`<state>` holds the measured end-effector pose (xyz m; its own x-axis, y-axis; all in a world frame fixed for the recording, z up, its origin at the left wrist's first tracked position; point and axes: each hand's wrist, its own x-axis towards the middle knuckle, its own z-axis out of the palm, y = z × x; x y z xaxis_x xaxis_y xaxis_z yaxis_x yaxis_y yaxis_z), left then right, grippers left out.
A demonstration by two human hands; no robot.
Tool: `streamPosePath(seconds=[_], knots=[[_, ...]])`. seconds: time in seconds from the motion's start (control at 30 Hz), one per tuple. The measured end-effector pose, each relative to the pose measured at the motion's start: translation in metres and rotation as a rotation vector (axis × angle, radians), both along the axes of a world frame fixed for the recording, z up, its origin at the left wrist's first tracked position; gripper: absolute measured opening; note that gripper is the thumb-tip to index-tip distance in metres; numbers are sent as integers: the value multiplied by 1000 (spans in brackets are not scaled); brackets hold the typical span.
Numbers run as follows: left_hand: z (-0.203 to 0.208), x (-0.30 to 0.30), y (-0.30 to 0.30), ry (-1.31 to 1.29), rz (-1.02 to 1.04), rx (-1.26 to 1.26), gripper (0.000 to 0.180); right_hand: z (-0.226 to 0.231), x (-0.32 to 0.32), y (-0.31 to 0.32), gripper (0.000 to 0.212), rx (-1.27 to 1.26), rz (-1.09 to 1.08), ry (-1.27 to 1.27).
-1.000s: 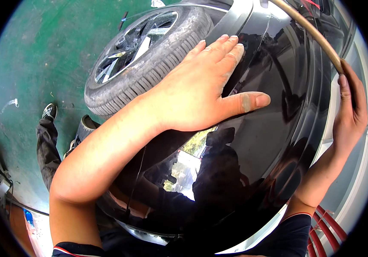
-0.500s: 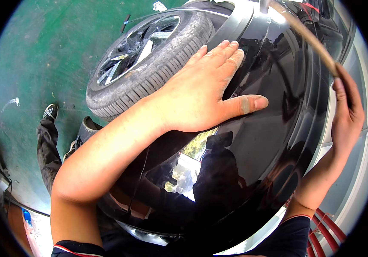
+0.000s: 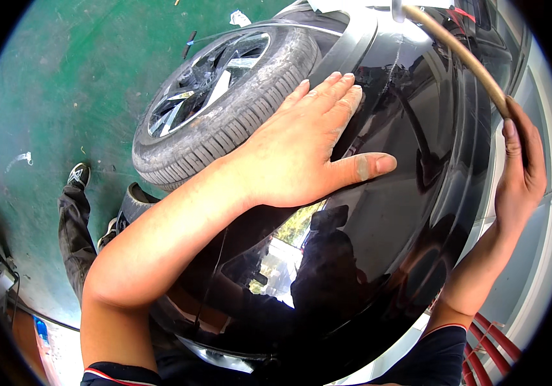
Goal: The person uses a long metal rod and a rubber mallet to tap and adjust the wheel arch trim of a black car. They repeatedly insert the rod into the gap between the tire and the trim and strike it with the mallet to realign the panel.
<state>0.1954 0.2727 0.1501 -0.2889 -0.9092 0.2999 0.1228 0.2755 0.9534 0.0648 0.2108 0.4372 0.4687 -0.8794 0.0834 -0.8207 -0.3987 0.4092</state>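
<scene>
My left hand (image 3: 311, 145) lies flat on a glossy black curved car body panel (image 3: 395, 212), its fingers together and the thumb spread toward the right. Pale dust marks its fingertips and thumb. At the right, my right hand (image 3: 521, 161) is closed around the near end of a long tan stick (image 3: 465, 58), which looks like wood. The stick reaches up and left over the panel to a grey metal piece (image 3: 397, 10) at the upper edge; its full shape is cut off. A rough, pale scratched line (image 3: 393, 67) runs along the panel beyond my left fingertips.
A wheel with a worn tyre (image 3: 237, 122) sits left of the panel. On the green floor (image 3: 63, 71) lie scraps of white litter (image 3: 24, 159). Another person's leg (image 3: 75, 222) stands at the left. Red bars (image 3: 491, 338) show at the lower right.
The whole view has shifted slightly, so the wheel and panel sit a little lower. The stick was blurred and is now sharp. My left hand remains flat on the panel.
</scene>
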Motion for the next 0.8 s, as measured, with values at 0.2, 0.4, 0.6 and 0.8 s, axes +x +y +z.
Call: streamPosePath(seconds=[0.2, 0.4, 0.6, 0.8], knots=[[-1, 1, 1, 4, 2, 0, 96, -3, -3, 3, 28, -14, -61, -10], [-1, -1, 2, 21, 13, -4, 99, -3, 1, 5, 27, -34, 1, -11], [-2, -3, 2, 21, 61, -8, 102, 12, 6, 7, 25, -132, 77, 119], [-3, -5, 6, 30, 104, -38, 100, 72, -46, -11, 29, 20, 92, -36]])
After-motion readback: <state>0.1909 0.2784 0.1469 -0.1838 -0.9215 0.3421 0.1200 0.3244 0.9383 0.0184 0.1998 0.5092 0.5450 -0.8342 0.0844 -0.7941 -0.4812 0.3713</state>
